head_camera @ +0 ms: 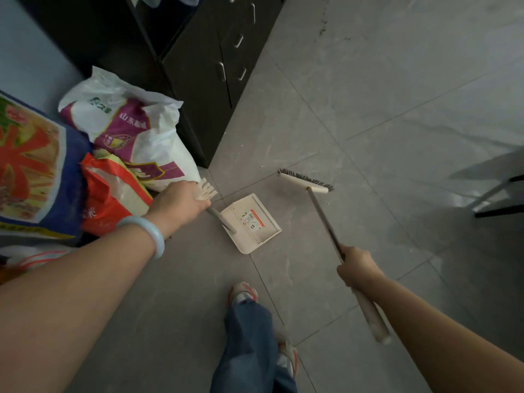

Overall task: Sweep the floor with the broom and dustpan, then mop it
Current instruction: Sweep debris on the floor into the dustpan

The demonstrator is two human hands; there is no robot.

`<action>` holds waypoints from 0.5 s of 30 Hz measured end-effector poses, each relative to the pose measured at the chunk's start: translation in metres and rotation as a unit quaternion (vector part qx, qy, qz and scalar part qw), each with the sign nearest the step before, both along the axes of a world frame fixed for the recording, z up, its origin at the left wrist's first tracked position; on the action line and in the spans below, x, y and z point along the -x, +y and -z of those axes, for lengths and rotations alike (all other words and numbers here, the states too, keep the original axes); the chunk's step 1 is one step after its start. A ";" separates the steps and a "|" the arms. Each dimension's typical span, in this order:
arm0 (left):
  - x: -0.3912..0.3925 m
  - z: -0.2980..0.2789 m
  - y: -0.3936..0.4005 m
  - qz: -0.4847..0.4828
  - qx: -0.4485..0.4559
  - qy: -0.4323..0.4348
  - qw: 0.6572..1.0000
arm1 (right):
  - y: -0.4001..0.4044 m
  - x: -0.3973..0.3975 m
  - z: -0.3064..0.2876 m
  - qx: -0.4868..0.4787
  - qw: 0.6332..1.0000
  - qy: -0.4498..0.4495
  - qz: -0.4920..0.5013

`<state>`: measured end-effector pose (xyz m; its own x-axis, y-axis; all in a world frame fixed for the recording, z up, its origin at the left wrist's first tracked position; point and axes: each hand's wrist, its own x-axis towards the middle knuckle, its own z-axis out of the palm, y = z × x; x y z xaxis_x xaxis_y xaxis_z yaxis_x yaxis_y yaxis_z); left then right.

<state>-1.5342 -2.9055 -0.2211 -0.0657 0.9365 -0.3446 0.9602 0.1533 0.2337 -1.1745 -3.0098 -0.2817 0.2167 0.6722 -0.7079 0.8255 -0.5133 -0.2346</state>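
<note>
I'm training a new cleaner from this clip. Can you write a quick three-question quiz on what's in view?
1. True or false: the left hand grips the dustpan handle.
2. Which hand holds the broom: A left, B right?
3. Fill in: the broom head sits on the grey ____ beyond the dustpan.

Key: 1 true. 2 B, the right hand. 3 floor.
</note>
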 end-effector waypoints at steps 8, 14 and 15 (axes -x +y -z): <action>-0.001 0.003 0.079 0.026 0.033 0.045 0.998 | 0.067 -0.002 0.017 0.043 0.990 0.048 0.125; 0.009 -0.003 0.099 0.038 0.037 0.047 0.997 | 0.030 0.043 -0.014 0.109 0.972 0.175 0.111; 0.008 -0.004 0.100 0.038 0.040 0.047 0.997 | 0.026 0.043 -0.025 0.106 0.968 0.199 0.114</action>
